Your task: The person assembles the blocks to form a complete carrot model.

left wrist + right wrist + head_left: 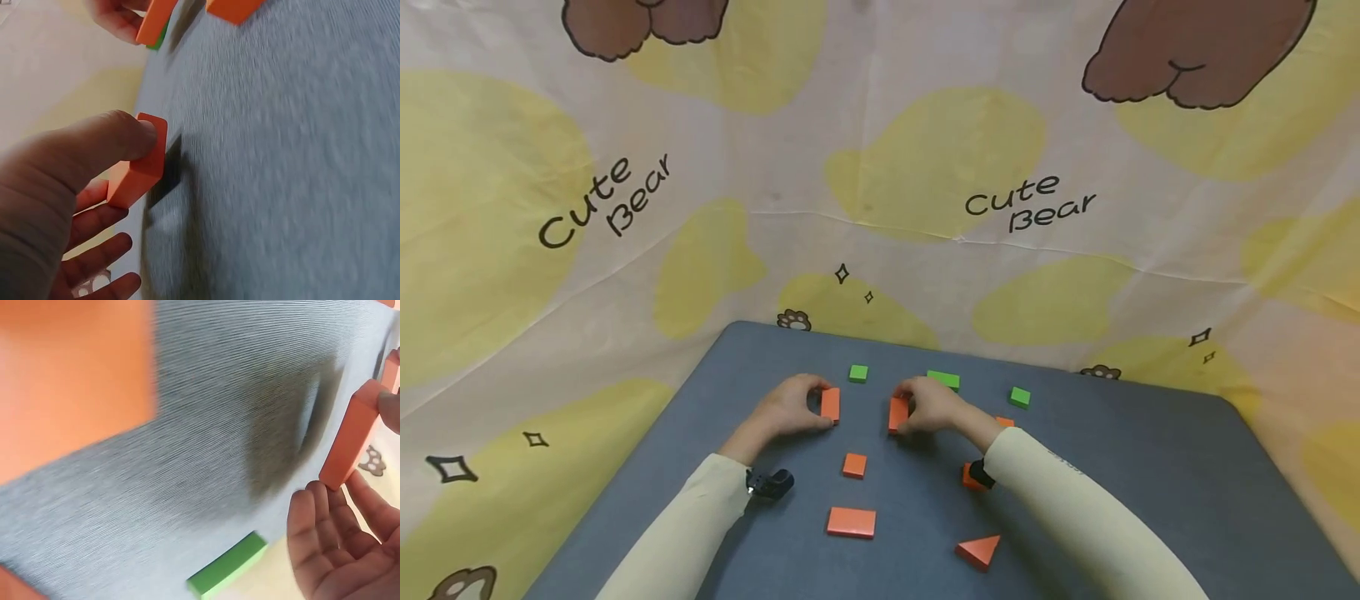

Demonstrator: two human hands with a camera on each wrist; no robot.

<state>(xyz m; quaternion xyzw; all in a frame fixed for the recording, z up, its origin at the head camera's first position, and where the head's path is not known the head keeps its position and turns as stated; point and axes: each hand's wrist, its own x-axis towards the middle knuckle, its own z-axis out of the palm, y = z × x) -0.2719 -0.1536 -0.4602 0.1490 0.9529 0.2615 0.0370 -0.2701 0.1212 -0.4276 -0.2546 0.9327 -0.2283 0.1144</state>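
Observation:
Between its thumb and fingers, my left hand (788,406) pinches an orange rectangular block (830,404) by its two ends. In the left wrist view the thumb presses one end of that block (134,178), and a dark shadow falls on the table beside it. My right hand (934,405) pinches a second orange rectangular block (897,415) the same way. The right wrist view shows this block (351,440) raised off the table, over its shadow. The two held blocks face each other across a gap.
On the grey table (760,358) lie a green cube (858,373), a green rectangular block (943,380) and another green cube (1020,397). Nearer are an orange cube (854,465), an orange rectangular block (852,522) and an orange triangular block (979,551). Orange pieces (972,477) sit partly behind the right arm.

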